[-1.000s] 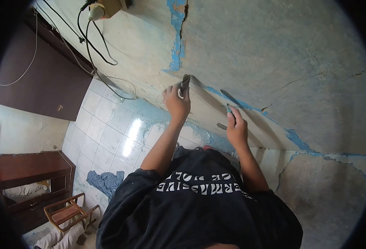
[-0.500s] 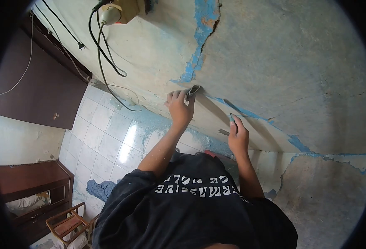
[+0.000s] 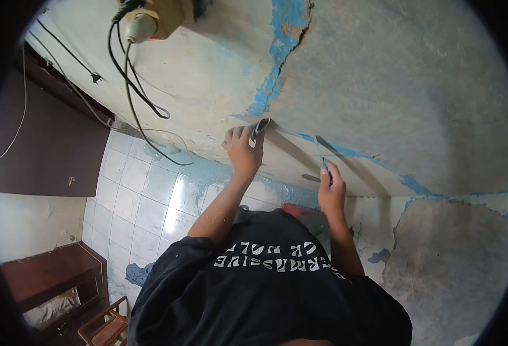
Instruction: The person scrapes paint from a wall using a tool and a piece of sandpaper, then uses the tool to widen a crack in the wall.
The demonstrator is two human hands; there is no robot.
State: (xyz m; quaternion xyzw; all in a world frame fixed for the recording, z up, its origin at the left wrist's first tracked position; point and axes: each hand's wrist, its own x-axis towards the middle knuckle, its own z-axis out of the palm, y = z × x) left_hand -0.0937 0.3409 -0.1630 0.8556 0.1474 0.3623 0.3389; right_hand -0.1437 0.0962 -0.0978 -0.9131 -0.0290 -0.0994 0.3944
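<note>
My left hand (image 3: pixel 243 153) is closed around a curled dark sheet with a pale edge (image 3: pixel 260 128), held up at the wall. The sheet sits just below the lower end of a blue flaked strip (image 3: pixel 277 63). My right hand (image 3: pixel 333 187) is closed on a small tool with a teal handle (image 3: pixel 324 164), its thin tip pointing up toward the wall. The tool's head is too small to make out. Between and above the hands, a blue line of exposed paint (image 3: pixel 352 152) runs along the edge of a grey plaster patch (image 3: pixel 404 86).
Plugs and looping cables (image 3: pixel 141 92) hang from a yellowish socket box (image 3: pixel 170 17) at upper left. A dark brown door panel (image 3: pixel 40 138) is at the left. Pale floor tiles (image 3: pixel 133 196) lie below, with a blue cloth (image 3: pixel 138 274) and a wooden chair (image 3: pixel 107 328).
The view has shifted slightly, with the cables and socket box now further left. My left hand is a little lower and left in view; both hands keep their holds.
</note>
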